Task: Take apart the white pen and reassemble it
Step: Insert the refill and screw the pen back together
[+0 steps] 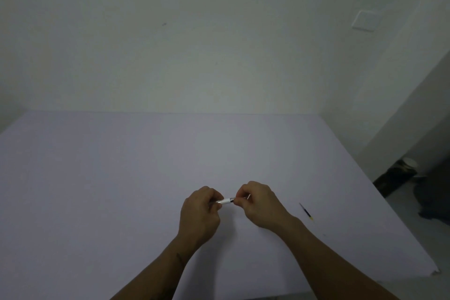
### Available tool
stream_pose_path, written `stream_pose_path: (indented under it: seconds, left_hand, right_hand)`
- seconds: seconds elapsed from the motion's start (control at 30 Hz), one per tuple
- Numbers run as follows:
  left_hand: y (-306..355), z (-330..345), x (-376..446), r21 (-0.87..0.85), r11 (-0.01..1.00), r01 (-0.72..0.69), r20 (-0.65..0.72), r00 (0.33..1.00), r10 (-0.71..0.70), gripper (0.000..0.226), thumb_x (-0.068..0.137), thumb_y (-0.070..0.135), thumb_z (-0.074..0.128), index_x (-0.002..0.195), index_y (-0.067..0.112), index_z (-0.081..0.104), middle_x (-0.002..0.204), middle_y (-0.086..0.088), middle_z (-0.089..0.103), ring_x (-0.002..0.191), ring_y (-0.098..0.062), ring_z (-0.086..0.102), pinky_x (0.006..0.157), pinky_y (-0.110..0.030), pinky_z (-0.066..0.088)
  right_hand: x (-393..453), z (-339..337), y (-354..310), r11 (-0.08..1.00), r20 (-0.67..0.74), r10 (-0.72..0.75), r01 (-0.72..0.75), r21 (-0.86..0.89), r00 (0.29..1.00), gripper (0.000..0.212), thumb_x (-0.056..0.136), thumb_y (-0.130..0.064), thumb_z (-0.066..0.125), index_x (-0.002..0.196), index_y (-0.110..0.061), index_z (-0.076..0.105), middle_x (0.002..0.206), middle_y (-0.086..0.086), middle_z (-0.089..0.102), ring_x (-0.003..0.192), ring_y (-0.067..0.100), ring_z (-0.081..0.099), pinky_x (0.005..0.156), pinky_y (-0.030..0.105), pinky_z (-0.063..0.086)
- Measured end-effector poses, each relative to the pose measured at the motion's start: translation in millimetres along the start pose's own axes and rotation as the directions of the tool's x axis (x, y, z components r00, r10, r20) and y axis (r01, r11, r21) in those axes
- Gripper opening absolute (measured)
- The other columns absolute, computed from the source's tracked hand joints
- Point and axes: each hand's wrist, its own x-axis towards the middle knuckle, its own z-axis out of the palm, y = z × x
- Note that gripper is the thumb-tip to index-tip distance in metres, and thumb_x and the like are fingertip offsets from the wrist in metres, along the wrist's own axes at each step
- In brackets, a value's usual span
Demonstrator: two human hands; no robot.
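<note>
Hands: left hand [199,212] and right hand [259,203] both pinch white pen [225,200] mid-frame; refill [306,212] lies near table's [97,190] right edge.

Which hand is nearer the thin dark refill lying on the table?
Right. The right hand is closer to the refill, which lies apart on its outer side; the left hand is farther, beyond the white pen.

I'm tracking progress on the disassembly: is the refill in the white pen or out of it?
Out. The thin dark refill lies alone on the table, apart from the white pen held between the left hand and right hand.
</note>
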Motion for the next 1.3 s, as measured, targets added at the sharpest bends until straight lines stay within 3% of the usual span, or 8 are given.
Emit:
stream_pose_path:
  seconds: [0.17,0.3,0.4,0.6,0.83,1.0,1.13,1.3]
  left_hand:
    - [-1,-2,-1,0.001,1.0,0.001,0.001,1.0,-0.001,0.011,0.084,0.008,0.068,0.084,0.019,0.067,0.081,0.006,0.066,0.074,-0.012,0.06,0.071,-0.031,0.057]
    - [-1,-4,0,-0.006,1.0,0.0,-0.002,1.0,0.0,0.011,0.084,0.008,0.068,0.085,0.018,0.067,0.081,0.005,0.066,0.074,-0.013,0.06,0.071,-0.031,0.057]
    - [-3,-4,1,-0.006,1.0,0.0,0.001,1.0,0.0,0.011,0.084,0.008,0.068,0.084,0.019,0.067,0.08,0.005,0.066,0.074,-0.013,0.06,0.07,-0.031,0.057]
    - [-2,-7,2,0.005,1.0,-0.021,0.008,1.0,0.021,0.013,0.084,0.007,0.067,0.084,0.02,0.067,0.081,0.007,0.066,0.074,-0.011,0.06,0.071,-0.03,0.057]
    - [-4,-12,5,0.02,1.0,-0.024,0.0,1.0,0.024,0.013,0.084,0.008,0.068,0.084,0.02,0.068,0.08,0.008,0.065,0.075,-0.012,0.061,0.073,-0.032,0.058]
    - [-4,-12,7,0.02,1.0,-0.019,-0.009,1.0,0.019,0.013,0.084,0.008,0.068,0.084,0.02,0.068,0.08,0.008,0.065,0.074,-0.011,0.06,0.073,-0.033,0.058]
    - [-3,-12,7,0.002,1.0,-0.014,-0.009,1.0,0.014,0.012,0.084,0.008,0.067,0.084,0.02,0.068,0.08,0.007,0.066,0.074,-0.011,0.06,0.071,-0.03,0.057]
    - [-3,-11,8,-0.001,1.0,-0.008,0.004,1.0,0.008,0.012,0.084,0.007,0.067,0.085,0.02,0.068,0.081,0.006,0.066,0.075,-0.012,0.061,0.072,-0.028,0.057]
  right_hand:
    - [-2,-1,-1,1.0,-0.013,0.005,-0.004,0.008,1.0,0.015,0.085,-0.014,0.07,0.088,-0.025,0.059,0.089,-0.005,0.062,0.073,0.011,0.058,0.065,0.021,0.048]
    - [1,1,-1,0.999,-0.032,-0.013,0.012,-0.047,0.999,0.002,0.091,-0.022,0.065,0.089,-0.022,0.066,0.084,-0.008,0.059,0.073,0.01,0.055,0.067,0.023,0.048]
    - [2,2,0,0.999,-0.007,-0.002,0.002,-0.048,1.0,0.012,0.093,-0.03,0.061,0.094,-0.021,0.069,0.084,-0.008,0.058,0.073,0.01,0.055,0.064,0.023,0.046]
    - [0,3,-4,0.998,-0.027,-0.04,0.038,-0.046,0.999,0.011,0.085,-0.02,0.069,0.085,-0.025,0.059,0.082,-0.008,0.061,0.072,0.011,0.057,0.063,0.025,0.048]
    - [5,4,-6,0.998,0.007,-0.027,0.027,-0.061,1.0,0.005,0.09,-0.029,0.066,0.092,-0.025,0.064,0.086,-0.008,0.062,0.074,0.01,0.058,0.062,0.02,0.044]
    - [3,4,-6,0.998,-0.013,-0.041,0.04,-0.052,0.999,0.02,0.085,-0.017,0.069,0.089,-0.031,0.055,0.086,-0.009,0.06,0.071,0.008,0.056,0.061,0.016,0.038]
    - [7,2,-5,0.993,-0.028,-0.064,0.061,-0.103,0.998,0.005,0.091,-0.024,0.062,0.088,-0.026,0.064,0.08,-0.012,0.054,0.073,0.009,0.053,0.061,0.017,0.037]
    - [6,5,-5,0.998,0.001,-0.022,0.022,-0.054,1.0,0.007,0.092,-0.028,0.061,0.095,-0.024,0.064,0.084,-0.009,0.058,0.073,0.009,0.055,0.06,0.02,0.041]
